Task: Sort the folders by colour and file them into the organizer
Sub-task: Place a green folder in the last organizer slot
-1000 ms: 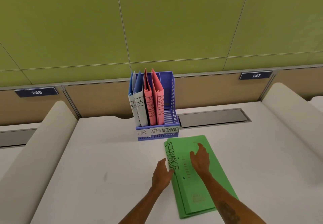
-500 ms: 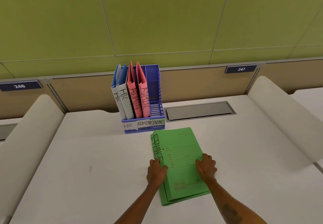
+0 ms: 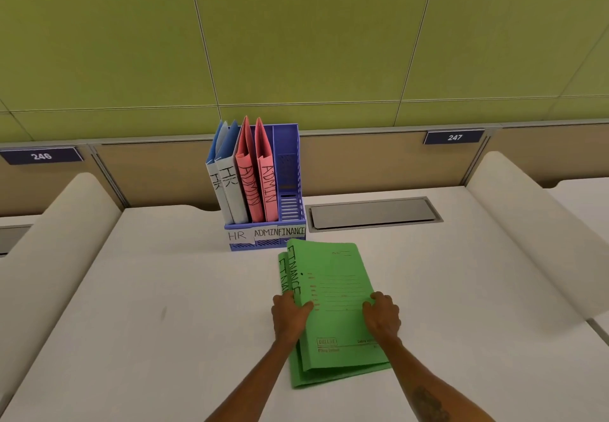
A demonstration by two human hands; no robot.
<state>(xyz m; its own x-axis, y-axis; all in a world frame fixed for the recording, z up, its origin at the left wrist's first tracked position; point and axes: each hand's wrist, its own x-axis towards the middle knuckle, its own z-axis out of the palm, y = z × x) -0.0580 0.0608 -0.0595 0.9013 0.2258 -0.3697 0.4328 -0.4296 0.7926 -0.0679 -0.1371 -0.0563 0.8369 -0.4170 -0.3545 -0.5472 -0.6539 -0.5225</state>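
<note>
Two green folders marked FINANCE lie stacked on the white desk (image 3: 164,322). The top green folder (image 3: 336,296) is raised a little at its far end, over the lower green folder (image 3: 296,372). My left hand (image 3: 290,316) grips the top folder's left spine edge. My right hand (image 3: 382,316) grips its right edge. Behind them stands a blue organizer (image 3: 290,171) labelled HR, ADMIN, FINANCE. Two blue HR folders (image 3: 227,178) fill its left slot, two red ADMIN folders (image 3: 260,178) its middle slot. The right FINANCE slot holds nothing.
A grey metal cable hatch (image 3: 372,214) is set into the desk right of the organizer. White curved dividers (image 3: 527,224) border the desk on both sides. A green partition wall (image 3: 296,42) with signs 246 and 247 rises behind.
Both hands slid back toward me along the folders and closed on the top folder's side edges. The top folder has lifted and shifted slightly off the lower one.
</note>
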